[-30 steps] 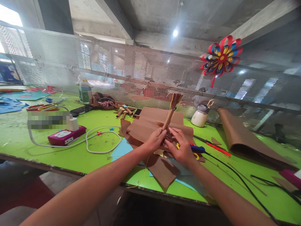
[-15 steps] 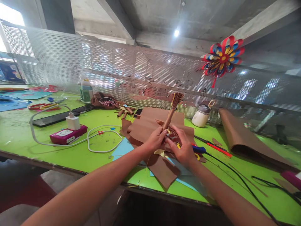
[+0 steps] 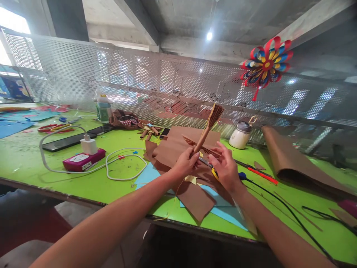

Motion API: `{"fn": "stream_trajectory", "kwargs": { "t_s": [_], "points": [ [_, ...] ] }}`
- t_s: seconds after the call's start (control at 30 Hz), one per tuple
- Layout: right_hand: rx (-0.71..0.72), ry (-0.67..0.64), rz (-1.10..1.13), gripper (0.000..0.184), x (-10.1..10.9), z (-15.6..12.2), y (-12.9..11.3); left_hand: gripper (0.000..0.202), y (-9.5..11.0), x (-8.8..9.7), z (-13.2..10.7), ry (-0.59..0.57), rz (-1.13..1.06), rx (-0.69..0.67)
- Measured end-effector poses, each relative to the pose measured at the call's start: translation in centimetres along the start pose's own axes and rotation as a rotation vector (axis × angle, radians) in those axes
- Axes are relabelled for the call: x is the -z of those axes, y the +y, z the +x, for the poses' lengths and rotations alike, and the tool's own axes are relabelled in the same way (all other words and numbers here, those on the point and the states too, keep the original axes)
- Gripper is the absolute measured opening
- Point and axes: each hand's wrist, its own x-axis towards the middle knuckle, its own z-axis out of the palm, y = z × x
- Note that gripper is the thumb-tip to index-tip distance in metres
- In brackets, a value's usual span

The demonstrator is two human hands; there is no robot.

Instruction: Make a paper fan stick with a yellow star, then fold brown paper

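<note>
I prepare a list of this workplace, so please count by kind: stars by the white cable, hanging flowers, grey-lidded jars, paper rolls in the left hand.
Red star: 1
Blue star: 1
Hanging flower: 1
Grey-lidded jar: 1
Paper roll in left hand: 1
Total: 5

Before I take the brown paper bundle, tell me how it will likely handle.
The brown paper bundle should be light, as it looks like rolled paper. Its straight shaft, held near the bottom by the left hand, seems fairly stiff; the fanned tip, showing thin edges, probably crumples easily.
</note>
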Motion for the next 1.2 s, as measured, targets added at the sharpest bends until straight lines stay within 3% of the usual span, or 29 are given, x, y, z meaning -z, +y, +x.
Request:
{"fn": "stream_trajectory", "kwargs": {
  "t_s": [0.17,0.3,0.37,0.5,0.6,0.73,0.87,1.03,1.2],
  "points": [
    [-0.114,0.135,0.134,0.052,0.7,0.8,-0.6,0.02,1.2,0.0,-0.3,0.011,-0.026,0.033],
    [-0.332,0.364,0.306,0.048,1.7,1.7,-0.1,0.02,1.3,0.1,-0.1,0.038,-0.061,0.065],
    [-0.443,0.389,0.348,0.048,1.8,1.8,0.3,0.021,1.2,0.2,-0.1,0.036,-0.108,0.071],
    [-0.507,0.204,0.32,0.042,1.0,1.1,0.5,0.027,1.5,0.6,-0.3,0.036,-0.202,0.049],
    [-0.367,-0.02,0.163,0.035,-0.2,0.5,0.2,0.033,1.7,0.9,-0.5,0.059,-0.223,0.046],
    [-0.184,-0.168,-0.025,0.032,-1.4,0.4,-0.4,0.036,2.0,1.2,-0.6,0.046,-0.292,0.055],
    [-0.263,-0.311,0.125,0.042,-2.7,0.6,-1.3,0.038,2.3,0.9,-0.8,-0.063,-0.458,0.099],
    [-0.407,-0.242,0.345,0.039,-4.2,0.6,-2.0,0.029,2.4,0.8,-0.9,-0.047,-0.482,0.109],
    [-0.445,-0.182,0.416,0.035,-4.7,0.6,-1.6,0.03,2.3,0.6,-1.0,0.014,-0.477,0.14]
  ]
}}
